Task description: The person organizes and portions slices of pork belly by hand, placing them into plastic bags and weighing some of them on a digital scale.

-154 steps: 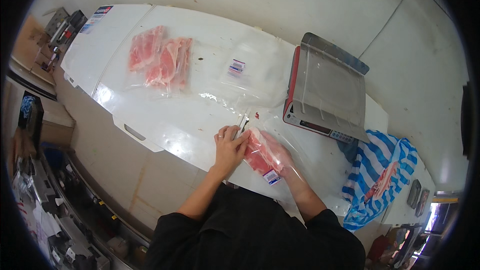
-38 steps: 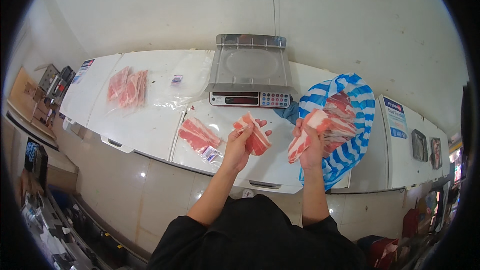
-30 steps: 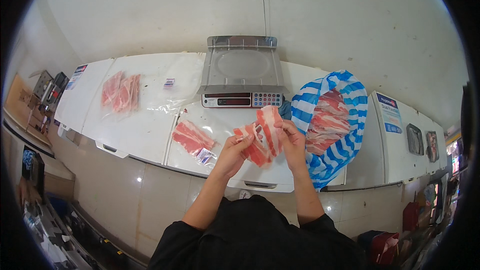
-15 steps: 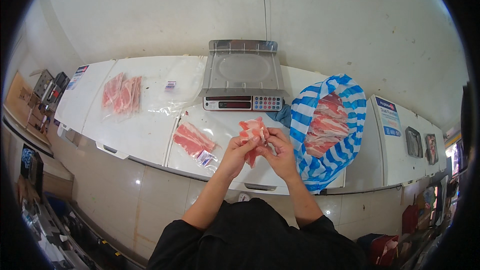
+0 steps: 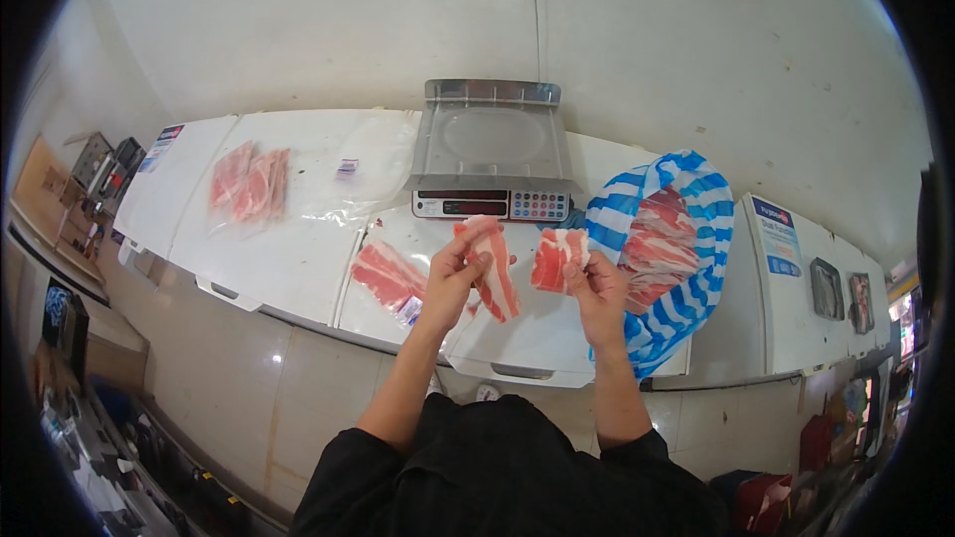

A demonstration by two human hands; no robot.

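My left hand point(image 5: 455, 276) is closed on long strips of sliced raw meat point(image 5: 497, 283), streaked red and white, which hang down over the white freezer top. Apart from it, my right hand point(image 5: 600, 296) pinches a shorter piece of sliced meat point(image 5: 550, 261) by its right edge. Just right of that hand stands a blue-and-white striped plastic bag point(image 5: 708, 278), its mouth wide and a heap of sliced meat point(image 5: 661, 244) inside. Left of my left hand, a clear pack of meat slices point(image 5: 386, 273) lies flat, partly covered by my wrist.
A weighing scale point(image 5: 492, 144) with a bare metal pan stands behind my hands against the wall. Clear plastic bags point(image 5: 373, 164) lie left of it, and packed meat slices point(image 5: 254, 184) farther left. Two dark trays point(image 5: 826, 288) rest on another freezer point(image 5: 786, 318) at the right.
My hands have moved apart, and the bunched meat between them is now separated. Strips stay in my left hand; a shorter piece has gone right with my right hand.
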